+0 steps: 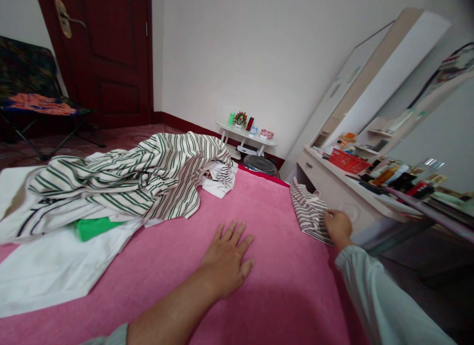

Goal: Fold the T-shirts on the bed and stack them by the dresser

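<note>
My left hand [227, 261] lies flat on the pink bedspread [259, 201], fingers spread, holding nothing. At the bed's right edge, my right hand [338, 228] is closed on the near corner of a folded striped garment [309, 211], white with dark stripes. To the left of my left hand is a heap of loose clothes. On top of it lies a crumpled green-and-white striped garment [166, 172]. White clothes [66, 271] spread out below it, with a bright green piece [98, 228] showing between them.
A dressing table [333, 182] with bottles and a red basket [348, 159] stands close by my right hand. Past the bed's far end are a low white shelf [237, 129] and a round dark-topped object [260, 163]. A folding chair [33, 103] stands by the dark red door [118, 53].
</note>
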Demonstrator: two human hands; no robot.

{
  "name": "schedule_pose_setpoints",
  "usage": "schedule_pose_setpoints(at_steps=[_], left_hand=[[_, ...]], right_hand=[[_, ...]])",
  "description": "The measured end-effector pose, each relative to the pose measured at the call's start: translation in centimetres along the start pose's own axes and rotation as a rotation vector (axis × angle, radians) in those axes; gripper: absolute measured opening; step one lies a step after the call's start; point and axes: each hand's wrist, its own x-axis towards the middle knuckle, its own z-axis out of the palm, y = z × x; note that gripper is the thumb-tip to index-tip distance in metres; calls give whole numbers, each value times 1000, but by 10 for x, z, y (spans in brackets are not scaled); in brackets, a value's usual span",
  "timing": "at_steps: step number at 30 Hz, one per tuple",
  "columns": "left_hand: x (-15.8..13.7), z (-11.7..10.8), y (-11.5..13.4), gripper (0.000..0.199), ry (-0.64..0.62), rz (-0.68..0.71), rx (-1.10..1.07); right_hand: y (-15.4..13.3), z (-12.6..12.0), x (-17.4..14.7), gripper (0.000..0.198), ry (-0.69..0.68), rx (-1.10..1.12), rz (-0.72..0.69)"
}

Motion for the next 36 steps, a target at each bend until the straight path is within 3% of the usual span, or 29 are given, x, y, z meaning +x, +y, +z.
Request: schedule_pose_setpoints(at_steps=[5, 10, 11, 13, 16, 19, 22, 27, 31, 33, 36], left_hand=[[0, 1, 0, 54, 8, 4, 5], [0, 0, -1, 54, 5, 1, 3], [0, 0, 0, 54, 5, 0, 1], [0, 0, -1, 55, 1, -1, -2], [1, 0, -1, 55, -8, -2, -1], [1, -1, 0, 55, -2, -1, 1], [1, -1, 0, 55, 1, 0, 5], [0, -1, 0, 54, -2, 0, 21], [0, 0, -1, 55, -7, -2, 36], [0, 1, -1, 56, -9, -3, 44], [0, 1, 0, 56, 0, -2, 54]], right_hand=[[-53, 5, -2, 48, -142, 224, -173], [-97, 0, -26, 53, -471, 697, -348], [-97, -1, -30, 54, -455, 739, -335], [-87, -3, -34, 51, -253, 627, -246], [-50, -1, -31, 46, 26, 144, -7], [-9, 4, -26, 57, -49, -159, 152], [12, 4, -25, 54, -136, -134, 92], [10, -4, -27, 46, 79, -127, -66], [1, -2, -34, 42, -85, -236, 10], [-4, 4, -38, 40, -9, -254, 33], [-11, 16, -40, 51, 124, -216, -129]])
